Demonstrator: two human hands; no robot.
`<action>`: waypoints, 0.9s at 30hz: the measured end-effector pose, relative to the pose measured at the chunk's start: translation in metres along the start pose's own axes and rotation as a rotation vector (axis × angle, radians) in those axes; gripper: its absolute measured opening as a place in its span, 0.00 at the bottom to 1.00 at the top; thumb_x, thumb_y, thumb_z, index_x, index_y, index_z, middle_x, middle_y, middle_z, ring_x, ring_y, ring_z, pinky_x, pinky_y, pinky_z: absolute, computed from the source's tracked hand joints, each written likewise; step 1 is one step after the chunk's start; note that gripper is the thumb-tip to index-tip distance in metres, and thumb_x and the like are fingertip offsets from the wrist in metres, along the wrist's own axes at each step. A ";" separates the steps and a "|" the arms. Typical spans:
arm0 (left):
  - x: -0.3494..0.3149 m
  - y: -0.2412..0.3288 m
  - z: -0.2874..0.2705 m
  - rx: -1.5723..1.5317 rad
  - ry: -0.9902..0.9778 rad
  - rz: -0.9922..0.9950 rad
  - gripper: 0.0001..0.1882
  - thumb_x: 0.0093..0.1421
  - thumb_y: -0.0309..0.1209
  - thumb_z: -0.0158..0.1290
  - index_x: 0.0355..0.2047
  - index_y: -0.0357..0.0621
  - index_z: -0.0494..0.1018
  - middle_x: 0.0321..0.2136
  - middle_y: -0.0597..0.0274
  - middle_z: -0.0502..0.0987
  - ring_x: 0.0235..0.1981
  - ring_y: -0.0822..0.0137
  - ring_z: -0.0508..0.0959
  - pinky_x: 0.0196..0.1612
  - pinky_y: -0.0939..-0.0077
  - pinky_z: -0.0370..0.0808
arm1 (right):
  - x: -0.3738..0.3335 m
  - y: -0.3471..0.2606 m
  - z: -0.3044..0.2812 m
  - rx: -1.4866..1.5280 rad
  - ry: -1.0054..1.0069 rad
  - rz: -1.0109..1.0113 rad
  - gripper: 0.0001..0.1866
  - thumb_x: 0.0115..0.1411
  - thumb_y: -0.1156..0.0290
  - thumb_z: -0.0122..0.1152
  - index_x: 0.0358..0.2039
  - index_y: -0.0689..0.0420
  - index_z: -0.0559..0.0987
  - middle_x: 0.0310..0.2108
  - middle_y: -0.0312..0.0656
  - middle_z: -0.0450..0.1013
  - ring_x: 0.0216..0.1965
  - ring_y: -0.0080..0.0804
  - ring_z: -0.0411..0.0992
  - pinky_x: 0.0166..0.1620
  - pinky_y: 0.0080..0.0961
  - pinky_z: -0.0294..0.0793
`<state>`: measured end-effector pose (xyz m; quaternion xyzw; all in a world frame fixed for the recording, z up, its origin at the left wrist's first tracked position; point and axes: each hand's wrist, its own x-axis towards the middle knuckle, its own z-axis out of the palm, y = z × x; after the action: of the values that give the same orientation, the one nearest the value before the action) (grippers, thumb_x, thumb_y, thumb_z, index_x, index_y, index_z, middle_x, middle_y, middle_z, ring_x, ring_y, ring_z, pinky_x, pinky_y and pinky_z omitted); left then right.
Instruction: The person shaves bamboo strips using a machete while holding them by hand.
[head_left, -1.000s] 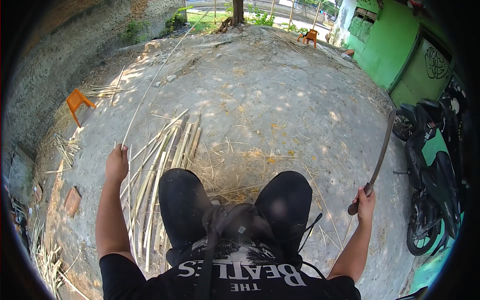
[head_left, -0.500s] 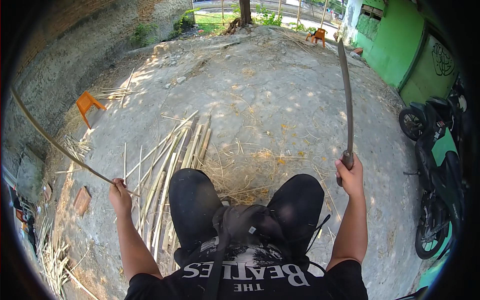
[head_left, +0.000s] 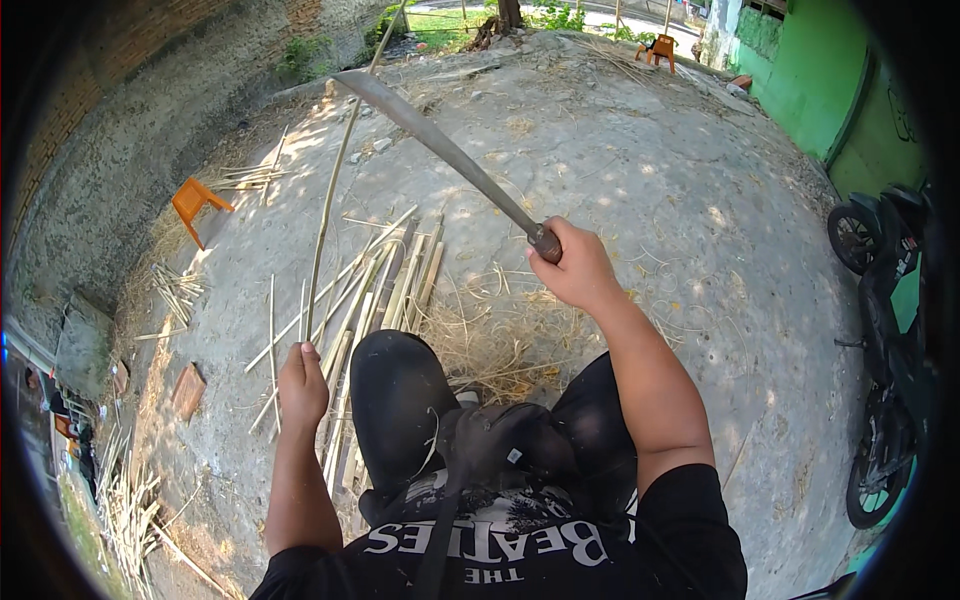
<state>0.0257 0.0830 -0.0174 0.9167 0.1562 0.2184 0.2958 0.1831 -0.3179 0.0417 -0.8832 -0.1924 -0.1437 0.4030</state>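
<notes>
My left hand (head_left: 302,385) is closed round the lower end of a long, thin bamboo strip (head_left: 335,180), which rises away from me toward the far wall. In my right hand (head_left: 575,265) I grip the dark handle of a machete (head_left: 440,145). Its long, curved blade points up and to the left, and in the picture its tip comes close to the strip; whether they touch I cannot tell. Below the strip, left of my knees, lies a bundle of split bamboo strips (head_left: 425,270) on the ground. Curly bamboo shavings (head_left: 500,345) are heaped just beyond my knees.
An orange plastic chair (head_left: 190,205) is at the left, another orange chair (head_left: 660,48) at the far right. More bamboo pieces (head_left: 130,510) are piled lower left, near a brick (head_left: 187,390). A motorbike (head_left: 885,370) stands along the right by a green wall (head_left: 805,80).
My right hand has brought the machete from the right across to the middle, its blade now slanting left. My left hand has swung the bamboo strip from leftward to nearly straight ahead.
</notes>
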 end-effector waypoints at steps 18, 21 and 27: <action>-0.021 0.090 0.040 0.156 -0.291 0.186 0.18 0.74 0.38 0.44 0.29 0.38 0.70 0.21 0.39 0.75 0.25 0.34 0.76 0.29 0.44 0.70 | -0.006 0.048 0.050 -0.217 -0.242 0.115 0.12 0.53 0.64 0.65 0.36 0.54 0.76 0.27 0.48 0.77 0.31 0.54 0.78 0.35 0.51 0.75; -0.018 0.100 0.044 0.212 -0.270 0.268 0.17 0.73 0.38 0.44 0.31 0.39 0.71 0.22 0.39 0.76 0.26 0.34 0.77 0.29 0.43 0.71 | -0.015 0.031 0.057 -0.219 -0.262 -0.029 0.12 0.52 0.64 0.66 0.35 0.53 0.76 0.27 0.48 0.77 0.32 0.54 0.78 0.35 0.50 0.75; -0.021 0.106 0.040 0.182 -0.285 0.321 0.17 0.73 0.40 0.44 0.33 0.40 0.71 0.24 0.38 0.77 0.27 0.33 0.77 0.31 0.40 0.72 | -0.014 0.033 0.048 -0.266 -0.407 -0.130 0.13 0.49 0.65 0.68 0.34 0.52 0.77 0.28 0.45 0.78 0.33 0.51 0.78 0.34 0.48 0.75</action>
<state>0.0442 -0.0271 0.0122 0.9743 -0.0160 0.1160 0.1923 0.1908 -0.3036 -0.0161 -0.9250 -0.3054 -0.0125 0.2260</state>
